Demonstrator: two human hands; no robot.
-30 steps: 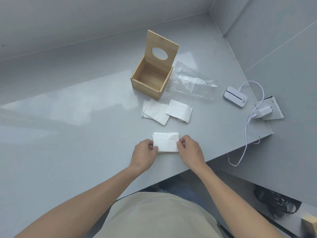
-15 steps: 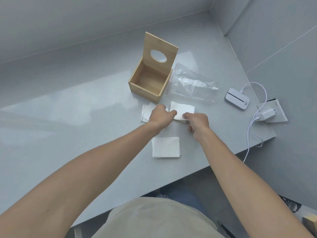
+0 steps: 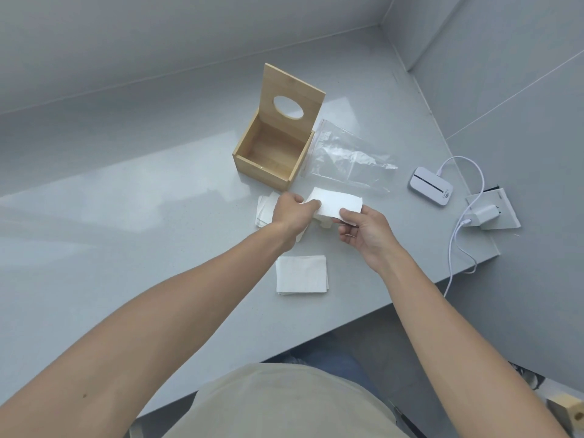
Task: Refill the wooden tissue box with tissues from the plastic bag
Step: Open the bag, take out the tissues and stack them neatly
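The wooden tissue box (image 3: 270,165) stands open and empty on the grey counter, its lid with an oval hole tilted up at the back. The clear plastic bag (image 3: 344,158) lies flat just right of it. A folded white tissue (image 3: 336,203) is lifted a little in front of the box: my left hand (image 3: 292,211) pinches its left end and my right hand (image 3: 363,230) its right end. More loose tissues (image 3: 264,210) lie partly hidden under my left hand. A neat folded tissue stack (image 3: 301,275) rests nearer me on the counter.
A small white device (image 3: 431,189) with a white cable (image 3: 458,235) sits at the right, beside a charger plugged into a white socket block (image 3: 494,211). The counter's front edge (image 3: 363,317) runs diagonally just below the stack. Grey walls close the back and right.
Both hands left the folded stack near me, reached forward to the loose tissues before the box, and now hold one tissue raised between them.
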